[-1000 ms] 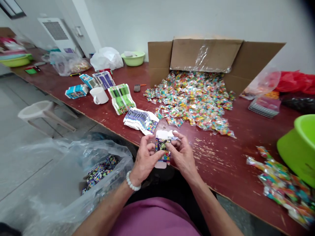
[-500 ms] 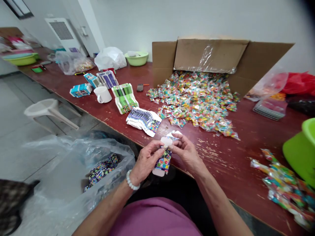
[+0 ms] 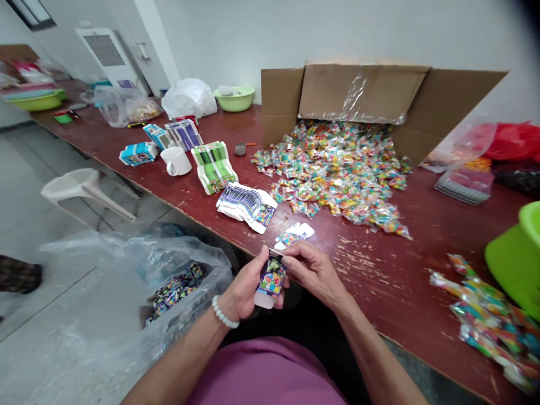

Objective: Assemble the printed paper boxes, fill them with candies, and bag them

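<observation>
A small dark printed candy box (image 3: pixel 271 277) is in my left hand (image 3: pixel 247 287), whose fingers wrap round its sides. Its bottom white flap hangs out below. My right hand (image 3: pixel 314 270) closes its thumb and fingertips on the top edge of the same box, where the top flap appears folded down. Just beyond my hands, a flat printed carton (image 3: pixel 296 234) lies on the table. Further left sits a fanned stack of purple-and-white cartons (image 3: pixel 247 206). Small clear candy packets (image 3: pixel 341 180) are heaped past it, spilling from a cardboard box (image 3: pixel 363 93).
Left of my knees an open clear plastic bag (image 3: pixel 105 292) holds several filled boxes. On the table (image 3: pixel 358 264) stand a white mug (image 3: pixel 176 161), green cartons (image 3: pixel 215 167) and a green tub (image 3: pixel 514 259), with loose packets (image 3: pixel 489 320) beside it. A white stool (image 3: pixel 78 183) stands left.
The box's raised white top flap has gone down. My hands have shifted slightly lower, uncovering the carton on the table. The dark patterned shape at the far left has moved up and away.
</observation>
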A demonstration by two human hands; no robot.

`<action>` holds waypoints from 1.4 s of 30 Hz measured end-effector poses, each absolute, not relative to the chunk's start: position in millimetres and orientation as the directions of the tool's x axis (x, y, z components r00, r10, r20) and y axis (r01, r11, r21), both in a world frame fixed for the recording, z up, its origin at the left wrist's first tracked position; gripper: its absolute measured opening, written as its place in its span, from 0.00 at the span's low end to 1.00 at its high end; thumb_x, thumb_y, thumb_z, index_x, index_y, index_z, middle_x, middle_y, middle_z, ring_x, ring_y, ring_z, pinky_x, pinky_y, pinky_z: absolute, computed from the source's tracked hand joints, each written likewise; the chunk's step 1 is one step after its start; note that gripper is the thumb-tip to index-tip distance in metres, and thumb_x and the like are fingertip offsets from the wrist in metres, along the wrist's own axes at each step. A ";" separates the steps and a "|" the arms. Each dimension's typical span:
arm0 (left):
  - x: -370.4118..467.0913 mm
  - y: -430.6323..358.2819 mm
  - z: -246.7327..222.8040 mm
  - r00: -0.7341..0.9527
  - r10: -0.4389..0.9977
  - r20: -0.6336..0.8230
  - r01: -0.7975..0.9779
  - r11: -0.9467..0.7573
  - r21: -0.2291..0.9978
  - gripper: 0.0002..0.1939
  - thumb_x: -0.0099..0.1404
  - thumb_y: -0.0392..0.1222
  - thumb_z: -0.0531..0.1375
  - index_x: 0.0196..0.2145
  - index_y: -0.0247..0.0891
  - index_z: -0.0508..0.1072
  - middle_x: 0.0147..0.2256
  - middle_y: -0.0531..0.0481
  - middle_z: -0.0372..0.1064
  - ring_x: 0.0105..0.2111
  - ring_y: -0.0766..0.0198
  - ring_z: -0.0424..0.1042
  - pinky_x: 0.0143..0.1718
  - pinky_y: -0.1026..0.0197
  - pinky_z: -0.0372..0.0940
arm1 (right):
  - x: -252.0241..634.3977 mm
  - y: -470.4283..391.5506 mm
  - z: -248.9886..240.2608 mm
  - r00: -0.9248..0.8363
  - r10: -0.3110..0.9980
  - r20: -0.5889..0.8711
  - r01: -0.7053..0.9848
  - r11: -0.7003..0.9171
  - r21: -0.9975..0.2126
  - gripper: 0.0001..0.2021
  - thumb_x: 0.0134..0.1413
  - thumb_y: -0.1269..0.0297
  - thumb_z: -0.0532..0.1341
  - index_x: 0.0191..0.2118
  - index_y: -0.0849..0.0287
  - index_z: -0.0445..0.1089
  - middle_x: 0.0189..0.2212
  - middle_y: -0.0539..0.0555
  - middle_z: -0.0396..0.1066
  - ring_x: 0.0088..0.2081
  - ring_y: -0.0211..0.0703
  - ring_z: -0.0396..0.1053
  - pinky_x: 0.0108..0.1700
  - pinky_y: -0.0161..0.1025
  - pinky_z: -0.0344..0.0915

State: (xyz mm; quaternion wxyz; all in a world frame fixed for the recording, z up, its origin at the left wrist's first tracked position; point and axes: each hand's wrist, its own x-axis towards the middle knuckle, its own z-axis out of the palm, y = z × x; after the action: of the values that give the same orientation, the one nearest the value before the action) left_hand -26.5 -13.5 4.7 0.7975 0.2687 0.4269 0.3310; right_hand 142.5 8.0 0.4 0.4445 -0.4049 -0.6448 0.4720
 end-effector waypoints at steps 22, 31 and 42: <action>-28.2 -12.3 -4.7 0.325 0.879 -0.350 -0.119 0.405 0.906 0.35 0.65 0.69 0.48 0.53 0.35 0.67 0.22 0.49 0.70 0.14 0.64 0.68 0.14 0.66 0.61 | 136.7 10.0 10.5 -0.288 0.932 0.220 0.220 0.288 -0.932 0.09 0.58 0.60 0.62 0.31 0.58 0.74 0.27 0.51 0.71 0.29 0.39 0.67 0.35 0.36 0.64; -37.2 -4.1 0.5 0.357 0.848 -0.391 -0.069 0.442 0.895 0.34 0.65 0.69 0.46 0.45 0.34 0.70 0.21 0.48 0.70 0.13 0.64 0.67 0.13 0.67 0.59 | 130.7 18.6 3.2 -0.373 0.927 -0.031 -0.138 -0.088 -0.987 0.13 0.52 0.54 0.68 0.30 0.59 0.72 0.26 0.50 0.74 0.26 0.40 0.70 0.32 0.37 0.67; -28.3 -8.4 -5.0 0.286 0.832 -0.476 -0.447 0.555 0.702 0.22 0.64 0.60 0.55 0.40 0.36 0.71 0.23 0.51 0.71 0.15 0.63 0.69 0.13 0.64 0.64 | 114.4 -10.0 -8.5 -0.265 0.963 0.058 -0.115 0.028 -0.993 0.11 0.53 0.58 0.68 0.41 0.54 0.72 0.41 0.53 0.73 0.24 0.35 0.70 0.24 0.34 0.68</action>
State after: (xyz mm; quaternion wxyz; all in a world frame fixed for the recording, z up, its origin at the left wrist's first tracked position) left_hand -28.3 -8.4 -5.0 0.7700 0.2239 0.4297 0.4150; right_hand 114.4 -10.0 -8.5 0.4654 -0.3885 -0.5453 0.5789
